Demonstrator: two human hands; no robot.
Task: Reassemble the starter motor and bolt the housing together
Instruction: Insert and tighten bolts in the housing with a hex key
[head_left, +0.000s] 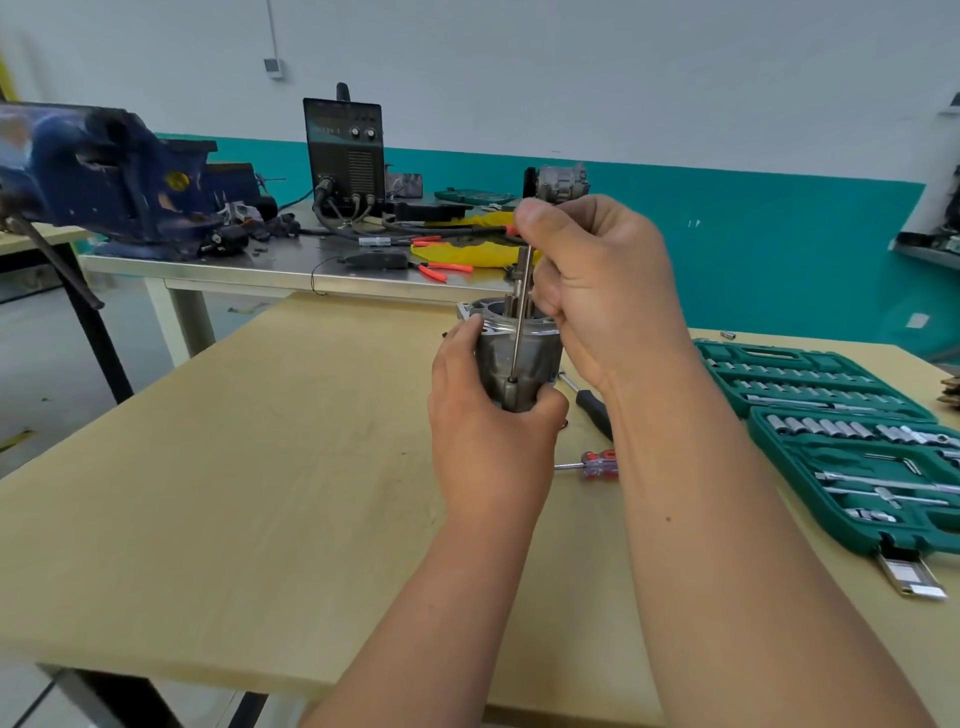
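Note:
The grey starter motor housing (511, 358) stands upright above the wooden table (260, 441), its shaft sticking up out of the open top. My left hand (483, 415) grips the housing from the left and below. My right hand (597, 280) pinches the upper end of a long thin through-bolt (521, 317) between thumb and fingers. The bolt runs down along the outside of the housing, and its lower end sits at a small lug near the bottom.
A red-handled screwdriver (592, 464) and a black-handled tool (592, 405) lie on the table right of my left hand. An open green socket set (841, 441) fills the right side. Behind stand a metal bench (291, 260) with a blue vise (104, 176), a welder (345, 150) and pliers (441, 270).

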